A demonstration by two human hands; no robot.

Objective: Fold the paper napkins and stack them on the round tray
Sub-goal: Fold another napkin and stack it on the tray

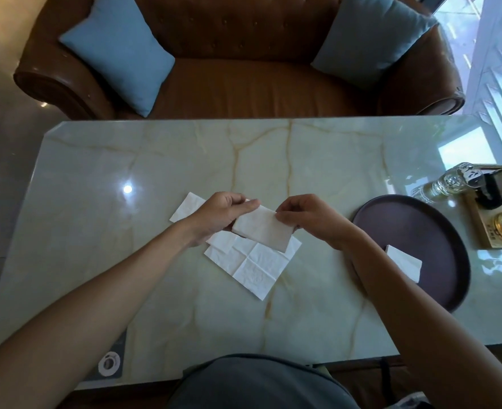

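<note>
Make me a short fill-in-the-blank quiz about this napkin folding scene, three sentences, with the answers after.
1. Both hands, the left hand and right hand, hold one folded white paper napkin above the ____ table.
2. The dark round tray holds ____ folded napkin.
3. An unfolded creased white napkin lies flat ____ the held one.

Answers: marble; one; beneath

Four napkins (262,230), one round tray (426,231), two blue cushions (120,51), one glass bottle (447,181), two hands (223,214).
</note>
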